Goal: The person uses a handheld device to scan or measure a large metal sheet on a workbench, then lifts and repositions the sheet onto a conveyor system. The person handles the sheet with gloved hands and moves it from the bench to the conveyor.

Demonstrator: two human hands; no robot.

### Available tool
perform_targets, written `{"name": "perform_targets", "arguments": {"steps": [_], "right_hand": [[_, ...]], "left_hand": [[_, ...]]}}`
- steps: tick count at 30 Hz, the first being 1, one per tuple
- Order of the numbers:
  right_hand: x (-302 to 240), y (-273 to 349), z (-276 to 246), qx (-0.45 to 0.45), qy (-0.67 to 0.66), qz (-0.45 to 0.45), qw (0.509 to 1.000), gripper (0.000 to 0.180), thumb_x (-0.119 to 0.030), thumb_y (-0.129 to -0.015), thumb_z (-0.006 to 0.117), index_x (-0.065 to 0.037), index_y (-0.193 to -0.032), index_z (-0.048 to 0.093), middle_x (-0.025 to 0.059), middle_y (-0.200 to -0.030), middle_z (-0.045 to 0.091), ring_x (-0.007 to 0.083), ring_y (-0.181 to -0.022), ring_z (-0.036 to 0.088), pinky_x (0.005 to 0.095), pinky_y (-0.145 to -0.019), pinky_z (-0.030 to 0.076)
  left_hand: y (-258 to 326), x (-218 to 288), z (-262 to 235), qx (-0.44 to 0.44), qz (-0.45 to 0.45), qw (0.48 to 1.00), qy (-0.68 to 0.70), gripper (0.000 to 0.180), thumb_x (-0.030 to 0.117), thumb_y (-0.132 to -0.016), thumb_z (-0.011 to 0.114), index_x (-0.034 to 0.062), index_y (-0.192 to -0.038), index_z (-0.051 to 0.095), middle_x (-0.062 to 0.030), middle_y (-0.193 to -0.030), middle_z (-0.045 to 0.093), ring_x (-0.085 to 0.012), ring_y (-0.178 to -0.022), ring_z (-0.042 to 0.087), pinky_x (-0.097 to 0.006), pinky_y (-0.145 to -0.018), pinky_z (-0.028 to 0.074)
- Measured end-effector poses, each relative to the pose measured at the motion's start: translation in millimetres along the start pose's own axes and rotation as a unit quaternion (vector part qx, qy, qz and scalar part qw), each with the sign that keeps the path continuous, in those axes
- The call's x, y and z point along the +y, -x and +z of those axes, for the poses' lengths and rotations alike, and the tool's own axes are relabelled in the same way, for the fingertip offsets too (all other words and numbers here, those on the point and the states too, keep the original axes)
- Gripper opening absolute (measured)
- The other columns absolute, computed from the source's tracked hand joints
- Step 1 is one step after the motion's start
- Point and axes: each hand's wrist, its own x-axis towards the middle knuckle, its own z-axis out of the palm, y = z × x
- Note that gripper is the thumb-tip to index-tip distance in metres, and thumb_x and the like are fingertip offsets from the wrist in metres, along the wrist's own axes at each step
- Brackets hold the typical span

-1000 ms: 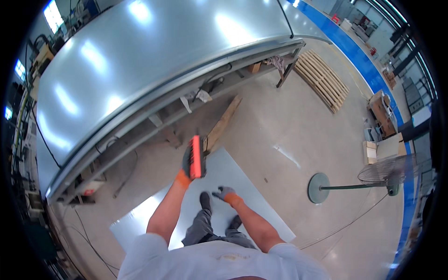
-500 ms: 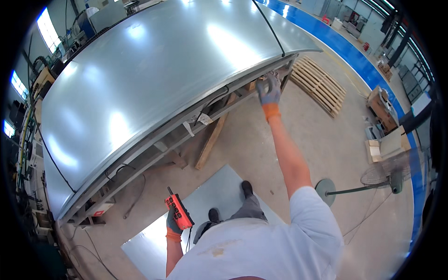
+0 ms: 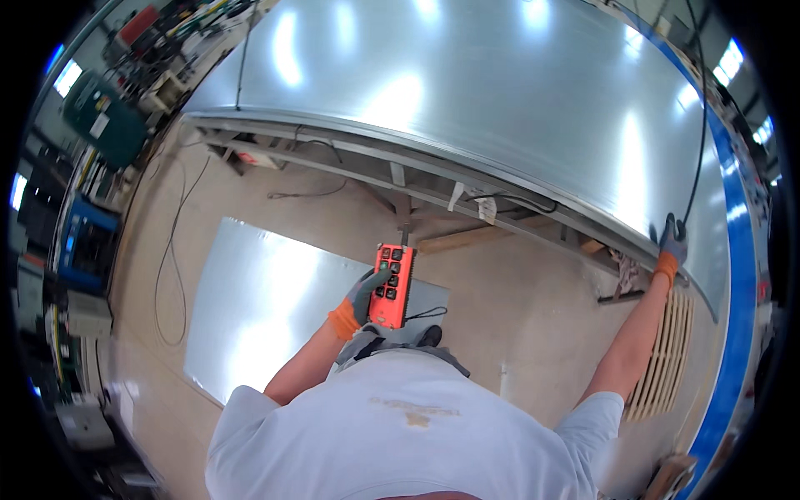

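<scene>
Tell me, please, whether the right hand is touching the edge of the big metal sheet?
Touching: the head view shows the gloved right hand laid on the edge of the big metal sheet, fingers over it.

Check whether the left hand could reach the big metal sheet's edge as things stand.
Probably not: the left hand grips the orange remote near the body, while the sheet lies well beyond.

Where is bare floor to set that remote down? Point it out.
Bare concrete floor lies between the flat metal sheet and the wooden pallet. Under the big sheet's frame it is crowded: cables, planks.
</scene>
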Motion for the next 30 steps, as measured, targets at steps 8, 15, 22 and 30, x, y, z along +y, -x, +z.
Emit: {"name": "perform_targets", "arguments": {"steps": [8, 15, 22, 30], "right_hand": [[-23.0, 11.6, 1.5, -0.038, -0.342, 0.093, 0.934, 0.051, -0.047, -0.094, 0.071, -0.001, -0.114, 0.073, 0.0093, -0.097, 0.072, 0.0206, -0.089, 0.070, 0.0345, -0.065, 0.063], [-25.5, 17.4, -2.2, 0.017, -0.189, 0.021, 0.982, 0.062, -0.066, -0.090, 0.066, -0.007, -0.107, 0.079, 0.0060, -0.089, 0.078, 0.0191, -0.079, 0.072, 0.0346, -0.073, 0.054], [-26.8, 7.4, 4.4, 0.019, -0.078, -0.049, 0.996, 0.065, -0.071, -0.089, 0.061, -0.010, -0.102, 0.080, 0.0057, -0.085, 0.078, 0.0217, -0.081, 0.073, 0.0345, -0.075, 0.052], [-8.6, -5.3, 20.1, -0.001, -0.184, -0.076, 0.980, 0.055, -0.060, -0.095, 0.061, -0.007, -0.096, 0.078, 0.0056, -0.081, 0.076, 0.0200, -0.077, 0.071, 0.0345, -0.072, 0.053]], "left_hand": [[14.9, -20.5, 58.5, 0.000, 0.088, 0.995, 0.042, 0.039, 0.036, -0.100, 0.065, 0.0051, -0.123, 0.062, -0.0101, -0.106, 0.072, -0.0219, -0.090, 0.073, -0.038, -0.077, 0.063], [11.2, -62.1, 97.3, -0.020, 0.177, 0.984, 0.008, 0.037, 0.027, -0.100, 0.056, 0.0019, -0.128, 0.060, -0.0096, -0.109, 0.072, -0.0192, -0.092, 0.072, -0.033, -0.080, 0.062], [44.1, -78.8, 145.2, 0.057, 0.163, 0.985, -0.019, 0.037, 0.032, -0.102, 0.057, 0.0029, -0.124, 0.061, -0.0074, -0.104, 0.071, -0.0155, -0.089, 0.071, -0.031, -0.078, 0.061], [36.9, -107.1, 155.5, 0.028, 0.173, 0.979, 0.100, 0.040, 0.035, -0.103, 0.057, 0.0028, -0.127, 0.061, -0.0096, -0.109, 0.072, -0.0196, -0.094, 0.071, -0.035, -0.083, 0.062]]}}
